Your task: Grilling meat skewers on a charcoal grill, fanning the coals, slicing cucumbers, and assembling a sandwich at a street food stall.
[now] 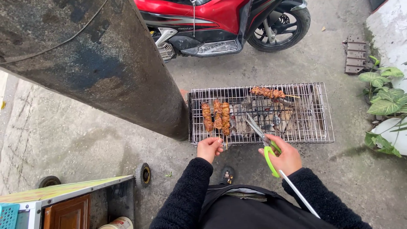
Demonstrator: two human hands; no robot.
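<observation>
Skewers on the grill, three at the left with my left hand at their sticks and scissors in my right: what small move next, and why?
Probably turn one of the three skewers with the left hand: its fingers are already at the stick ends, and the meat looks browned on top. The right hand holds the scissors over the grill, blades near the coals, so keep them clear of the sticks.

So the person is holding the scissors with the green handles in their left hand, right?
Not quite. The head view shows the scissors with the green handles in the right hand. The left hand is at the stick ends of the meat skewers on the grill.
</observation>
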